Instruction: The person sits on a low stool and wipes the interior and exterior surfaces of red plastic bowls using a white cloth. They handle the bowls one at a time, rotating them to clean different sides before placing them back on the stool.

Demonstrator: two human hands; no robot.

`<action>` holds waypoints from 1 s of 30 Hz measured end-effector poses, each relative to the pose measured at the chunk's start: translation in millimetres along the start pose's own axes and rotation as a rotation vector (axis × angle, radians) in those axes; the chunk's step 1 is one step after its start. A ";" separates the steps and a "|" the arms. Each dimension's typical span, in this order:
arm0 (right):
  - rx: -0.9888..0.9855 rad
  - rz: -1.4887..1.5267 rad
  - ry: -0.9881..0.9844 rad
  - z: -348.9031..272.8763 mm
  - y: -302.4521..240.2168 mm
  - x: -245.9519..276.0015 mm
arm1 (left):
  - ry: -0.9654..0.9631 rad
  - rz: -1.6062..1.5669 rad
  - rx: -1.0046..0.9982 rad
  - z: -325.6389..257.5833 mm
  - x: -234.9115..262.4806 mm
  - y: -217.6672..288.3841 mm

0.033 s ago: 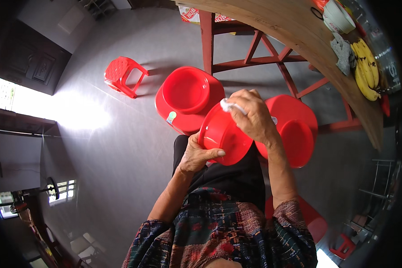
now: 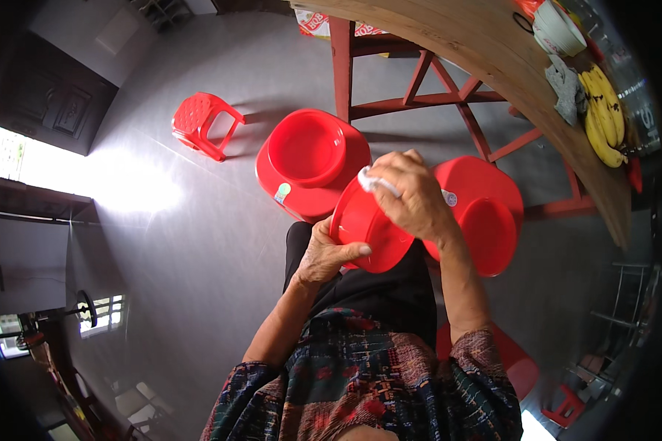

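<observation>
Hands [image 2: 324,257] [image 2: 412,195] grip tilted red bowl [image 2: 368,231], white cloth [image 2: 371,181] pinched, opening facing upper right.

Glossy red plastic bowl [image 2: 371,235]; matt wooden tabletop [image 2: 485,51]; smooth grey floor [image 2: 198,220].

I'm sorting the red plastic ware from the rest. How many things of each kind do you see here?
Red bowl held in both hands: 1
Red basins on the floor: 2
Red stools: 2
White cloth under the right hand: 1
Banana bunch on the table: 1
White bowl on the table: 1
Total: 8
</observation>
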State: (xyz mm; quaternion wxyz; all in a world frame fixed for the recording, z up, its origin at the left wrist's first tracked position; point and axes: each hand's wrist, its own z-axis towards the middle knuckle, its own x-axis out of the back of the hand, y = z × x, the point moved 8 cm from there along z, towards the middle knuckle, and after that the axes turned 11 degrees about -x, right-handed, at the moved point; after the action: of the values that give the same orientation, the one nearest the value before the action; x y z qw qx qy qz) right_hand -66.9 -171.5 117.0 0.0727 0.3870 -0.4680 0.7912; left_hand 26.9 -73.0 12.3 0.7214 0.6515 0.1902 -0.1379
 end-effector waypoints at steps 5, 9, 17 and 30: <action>0.258 -0.201 0.064 -39.9 -53.0 -26.0 | 0.326 0.082 0.209 -0.8 20.2 -17.2; 0.363 -0.426 0.166 -81.1 -55.6 -47.5 | 0.606 -0.255 0.272 -1.6 24.5 -13.7; -0.047 -0.007 0.343 -81.5 15.3 -11.2 | 0.340 -0.647 0.013 17.0 28.7 -14.0; -0.432 0.675 0.310 -86.2 63.2 -18.6 | 0.431 -0.838 0.014 19.0 20.8 -12.1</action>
State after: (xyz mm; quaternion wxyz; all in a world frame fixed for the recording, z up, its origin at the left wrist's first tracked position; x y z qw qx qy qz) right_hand -131.1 -133.1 38.5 -0.0414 0.0645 -0.7069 0.7031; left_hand 41.9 -92.3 -6.3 0.5431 0.5374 0.5812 -0.2801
